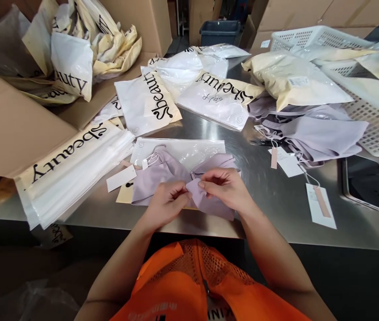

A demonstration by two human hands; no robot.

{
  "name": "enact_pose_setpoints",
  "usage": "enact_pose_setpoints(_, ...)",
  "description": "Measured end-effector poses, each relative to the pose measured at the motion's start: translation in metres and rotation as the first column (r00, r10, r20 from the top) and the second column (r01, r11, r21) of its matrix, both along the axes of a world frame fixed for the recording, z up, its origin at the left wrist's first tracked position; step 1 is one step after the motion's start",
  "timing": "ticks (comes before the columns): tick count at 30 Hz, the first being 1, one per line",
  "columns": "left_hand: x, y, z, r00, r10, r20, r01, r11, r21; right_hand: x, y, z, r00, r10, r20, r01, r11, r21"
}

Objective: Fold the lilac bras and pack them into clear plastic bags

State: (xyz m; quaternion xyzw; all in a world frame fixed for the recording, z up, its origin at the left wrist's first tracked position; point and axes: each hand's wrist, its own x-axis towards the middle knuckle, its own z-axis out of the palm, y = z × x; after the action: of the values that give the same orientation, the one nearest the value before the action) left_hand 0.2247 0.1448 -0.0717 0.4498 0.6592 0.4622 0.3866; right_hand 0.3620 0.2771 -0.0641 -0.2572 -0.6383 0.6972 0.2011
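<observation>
A lavender bra-like garment lies spread over a white plastic bag in front of me. My left hand has its fingers curled, with thumb and forefinger pinching the edge of a lavender fabric flap at the garment's middle. On the flap's other side, my right hand pinches it between thumb and forefinger. A white hang tag on a looped string lies at the garment's left. Part of the garment is hidden under my hands.
Printed bags lie stacked at left beside an open cardboard box. More bags cover the back. At right are lavender garments with tags, a phone and a white basket. The steel table has a front edge near me.
</observation>
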Motion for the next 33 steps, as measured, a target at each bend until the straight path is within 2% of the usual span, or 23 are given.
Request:
enact_pose_setpoints(6, 0.006, -0.003, -0.002, 0.998, -0.025, 0.049, 0.025, 1.000, 0.006, 0.000, -0.006, -0.003, 0.999, 0.047, -0.027, -0.045, 0.997, 0.064)
enact_pose_setpoints(10, 0.007, -0.004, -0.006, 0.993, -0.026, 0.119, 0.032, 0.998, -0.054, -0.001, -0.007, -0.006, 0.996, 0.079, -0.029, -0.076, 0.993, 0.095)
enact_pose_setpoints(13, 0.008, -0.004, -0.009, 0.981, -0.015, 0.195, 0.029, 0.997, -0.069, -0.001, -0.006, -0.008, 0.997, 0.076, -0.015, -0.075, 0.994, 0.075)
enact_pose_setpoints(17, 0.005, -0.003, -0.010, 0.955, -0.076, 0.287, 0.082, 0.997, -0.009, 0.000, -0.002, -0.008, 0.997, 0.073, -0.028, -0.072, 0.997, 0.030)
enact_pose_setpoints(21, -0.001, -0.001, -0.006, 0.976, -0.069, 0.204, 0.068, 0.998, 0.010, 0.001, -0.002, -0.007, 0.990, 0.136, -0.021, -0.135, 0.990, 0.028)
enact_pose_setpoints(26, 0.004, -0.001, 0.001, 0.998, -0.060, 0.020, 0.058, 0.995, 0.079, 0.000, -0.003, -0.008, 0.975, 0.216, 0.048, -0.220, 0.968, 0.119)
enact_pose_setpoints(29, 0.009, -0.001, 0.003, 0.997, -0.025, -0.068, 0.032, 0.993, 0.112, -0.001, -0.004, -0.009, 0.954, 0.298, 0.014, -0.298, 0.954, 0.025)
enact_pose_setpoints(33, 0.011, -0.001, 0.002, 0.997, 0.012, -0.077, -0.003, 0.994, 0.113, -0.002, -0.006, -0.007, 0.943, 0.333, -0.011, -0.332, 0.936, -0.118)
